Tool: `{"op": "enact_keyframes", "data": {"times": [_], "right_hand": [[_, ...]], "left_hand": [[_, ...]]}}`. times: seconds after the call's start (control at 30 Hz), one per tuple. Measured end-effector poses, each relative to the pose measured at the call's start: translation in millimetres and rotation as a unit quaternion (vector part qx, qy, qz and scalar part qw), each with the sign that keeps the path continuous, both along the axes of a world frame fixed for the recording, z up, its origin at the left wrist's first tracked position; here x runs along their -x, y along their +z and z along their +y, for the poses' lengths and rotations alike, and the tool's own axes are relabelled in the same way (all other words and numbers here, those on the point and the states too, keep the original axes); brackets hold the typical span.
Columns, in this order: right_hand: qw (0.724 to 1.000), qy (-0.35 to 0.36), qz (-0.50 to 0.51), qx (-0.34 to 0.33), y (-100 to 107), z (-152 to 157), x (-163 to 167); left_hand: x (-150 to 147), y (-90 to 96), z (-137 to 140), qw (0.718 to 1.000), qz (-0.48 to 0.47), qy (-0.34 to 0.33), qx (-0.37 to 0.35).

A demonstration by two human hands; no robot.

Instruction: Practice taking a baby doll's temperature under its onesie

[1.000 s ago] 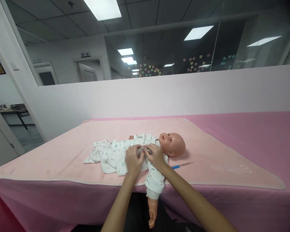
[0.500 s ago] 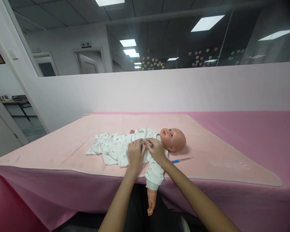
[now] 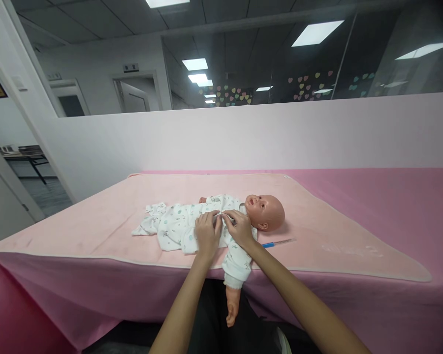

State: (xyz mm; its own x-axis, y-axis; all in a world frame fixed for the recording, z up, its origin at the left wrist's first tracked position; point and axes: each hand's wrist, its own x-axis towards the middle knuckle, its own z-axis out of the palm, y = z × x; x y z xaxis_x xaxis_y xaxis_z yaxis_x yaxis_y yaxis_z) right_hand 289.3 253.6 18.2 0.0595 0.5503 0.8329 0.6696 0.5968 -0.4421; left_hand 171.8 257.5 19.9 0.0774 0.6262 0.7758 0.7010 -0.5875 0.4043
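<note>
A baby doll (image 3: pixel 265 212) lies on its back, head to the right, dressed in white printed baby clothes (image 3: pixel 179 219). My left hand (image 3: pixel 207 231) and my right hand (image 3: pixel 239 228) meet over the doll's chest. Both pinch the edges of the clothing's front, fingertips almost touching. The exact fastening between them is too small to make out. Below my right wrist, the doll's near arm (image 3: pixel 233 300) hangs over the table edge, its sleeve ending above the bare hand. A thin blue-handled tool (image 3: pixel 268 245) lies beside the doll's shoulder.
A peach mat (image 3: pixel 339 236) is spread under the doll, over a pink cloth (image 3: pixel 402 206) that drapes down the front. Behind stands a low white wall (image 3: pixel 280 137) with glass above it. My dark-clothed legs are under the table edge.
The white edge between my fingertips has closed up and flattened slightly. Both hands stay over the doll's chest, and the doll has not visibly moved.
</note>
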Motion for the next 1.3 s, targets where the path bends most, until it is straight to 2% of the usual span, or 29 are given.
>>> {"op": "enact_keyframes", "data": {"times": [0.17,0.33,0.57,0.8,0.97,1.13,1.3], "right_hand": [[1.0,-0.009,0.003,-0.002,-1,0,0],[1.0,-0.011,0.009,-0.003,-3,1,-1],[1.0,-0.02,0.003,-0.002,-6,3,-1],[1.0,-0.023,0.001,0.001,-4,2,-2],[1.0,-0.019,0.006,0.004,-4,2,-2],[1.0,-0.021,0.011,0.017,-4,1,-2],[1.0,-0.018,0.012,0.022,-3,1,-2]], "left_hand": [[2,2.9,-2,0.998,-0.035,0.055,-0.021],[14,0.9,0,0.977,-0.154,0.147,-0.001],[28,-6.0,1,0.981,-0.154,0.105,0.06],[27,-1.8,-3,0.982,-0.167,0.076,0.05],[26,-0.4,-6,0.985,-0.142,0.081,0.061],[21,2.0,-11,0.991,-0.043,0.105,0.073],[21,3.0,-12,0.99,-0.045,0.103,0.081]]}}
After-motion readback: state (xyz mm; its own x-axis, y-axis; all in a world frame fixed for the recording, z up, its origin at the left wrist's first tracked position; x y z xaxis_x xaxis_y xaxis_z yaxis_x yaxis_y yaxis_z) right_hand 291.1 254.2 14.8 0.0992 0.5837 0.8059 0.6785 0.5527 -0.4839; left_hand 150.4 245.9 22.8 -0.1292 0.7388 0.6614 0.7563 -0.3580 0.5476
